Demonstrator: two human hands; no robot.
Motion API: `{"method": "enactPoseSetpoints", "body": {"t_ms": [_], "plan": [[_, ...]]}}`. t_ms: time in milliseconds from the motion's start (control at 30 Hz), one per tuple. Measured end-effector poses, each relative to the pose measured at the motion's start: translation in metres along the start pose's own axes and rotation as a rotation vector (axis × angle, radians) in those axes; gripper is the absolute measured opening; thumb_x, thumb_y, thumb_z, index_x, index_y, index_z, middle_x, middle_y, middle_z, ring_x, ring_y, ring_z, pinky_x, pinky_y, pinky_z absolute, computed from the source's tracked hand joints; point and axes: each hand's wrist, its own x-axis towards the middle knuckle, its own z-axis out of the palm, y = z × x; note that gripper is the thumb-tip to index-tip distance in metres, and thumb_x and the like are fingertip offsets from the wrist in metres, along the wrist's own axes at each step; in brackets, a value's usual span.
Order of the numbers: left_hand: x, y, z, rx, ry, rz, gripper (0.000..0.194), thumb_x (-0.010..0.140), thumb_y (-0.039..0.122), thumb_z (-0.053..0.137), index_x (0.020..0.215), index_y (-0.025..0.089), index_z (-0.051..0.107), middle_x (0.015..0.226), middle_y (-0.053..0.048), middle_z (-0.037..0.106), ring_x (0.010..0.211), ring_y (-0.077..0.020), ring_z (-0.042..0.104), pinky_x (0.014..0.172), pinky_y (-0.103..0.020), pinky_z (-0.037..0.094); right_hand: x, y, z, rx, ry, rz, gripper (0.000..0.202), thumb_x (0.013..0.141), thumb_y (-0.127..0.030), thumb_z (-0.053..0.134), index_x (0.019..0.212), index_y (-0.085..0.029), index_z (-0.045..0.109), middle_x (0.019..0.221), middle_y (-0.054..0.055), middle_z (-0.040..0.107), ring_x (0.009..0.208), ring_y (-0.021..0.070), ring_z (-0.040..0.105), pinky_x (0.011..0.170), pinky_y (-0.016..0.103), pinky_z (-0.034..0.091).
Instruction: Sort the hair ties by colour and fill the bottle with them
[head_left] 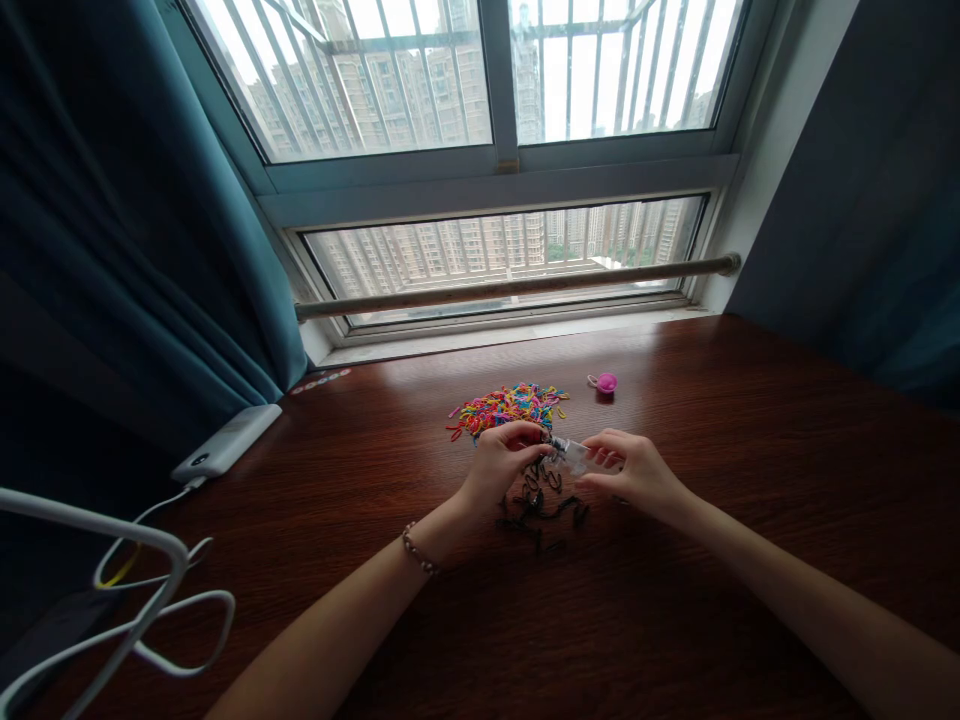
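Observation:
My right hand (626,467) is closed around a small clear plastic bottle (576,457), which lies almost level with its mouth toward the left. At that mouth, the fingers of my left hand (495,465) are pinched together on small dark loop-shaped clips (553,443); some of the dark pieces are at the bottle's opening. Below the hands, a loose cluster of black clips (536,505) lies on the brown wooden table (480,620). Just beyond my left hand is a pile of multicoloured clips (510,405), partly hidden by the fingers.
A pink round item with a pale loop (606,383) lies beyond my right hand. At the left edge are a white power bank (227,442) with a cable and a bent white tube (161,540). A window with a metal rail (517,288) borders the far side.

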Motion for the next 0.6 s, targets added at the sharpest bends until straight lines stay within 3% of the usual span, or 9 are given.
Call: {"method": "enactPoseSetpoints", "body": {"t_ms": [167, 300, 500, 600], "plan": [[0.003, -0.001, -0.002, -0.004, 0.005, -0.024, 0.022, 0.065, 0.029, 0.069, 0.079, 0.014, 0.062, 0.074, -0.002, 0.061, 0.069, -0.0132, 0.058, 0.065, -0.024, 0.049, 0.001, 0.006, 0.001, -0.012, 0.03, 0.003, 0.036, 0.06, -0.042, 0.071, 0.085, -0.016, 0.064, 0.074, 0.003, 0.06, 0.064, 0.0148, 0.055, 0.057, 0.027, 0.047], [0.003, 0.003, -0.004, -0.003, -0.058, 0.046, 0.018, 0.072, 0.028, 0.062, 0.082, 0.013, 0.064, 0.087, -0.007, 0.062, 0.085, -0.0166, 0.057, 0.075, -0.027, 0.047, 0.002, 0.012, 0.001, -0.015, 0.056, 0.042, 0.037, 0.06, -0.043, 0.071, 0.084, -0.016, 0.064, 0.074, 0.003, 0.062, 0.062, 0.0148, 0.055, 0.056, 0.027, 0.047], [0.0, 0.001, -0.004, -0.143, -0.149, -0.024, 0.027, 0.07, 0.024, 0.064, 0.094, 0.013, 0.058, 0.095, -0.008, 0.061, 0.087, -0.0169, 0.058, 0.078, -0.03, 0.048, 0.003, 0.014, 0.001, 0.019, 0.055, 0.114, 0.04, 0.059, -0.045, 0.071, 0.085, -0.016, 0.065, 0.072, 0.003, 0.063, 0.061, 0.0153, 0.057, 0.056, 0.027, 0.048], [0.001, -0.003, -0.005, -0.063, -0.141, 0.005, 0.022, 0.072, 0.025, 0.063, 0.09, 0.013, 0.061, 0.092, -0.008, 0.063, 0.086, -0.0173, 0.058, 0.078, -0.03, 0.047, 0.003, 0.013, 0.001, 0.039, 0.053, 0.119, 0.041, 0.058, -0.045, 0.071, 0.086, -0.015, 0.065, 0.072, 0.003, 0.063, 0.06, 0.0152, 0.058, 0.055, 0.027, 0.048]]}}
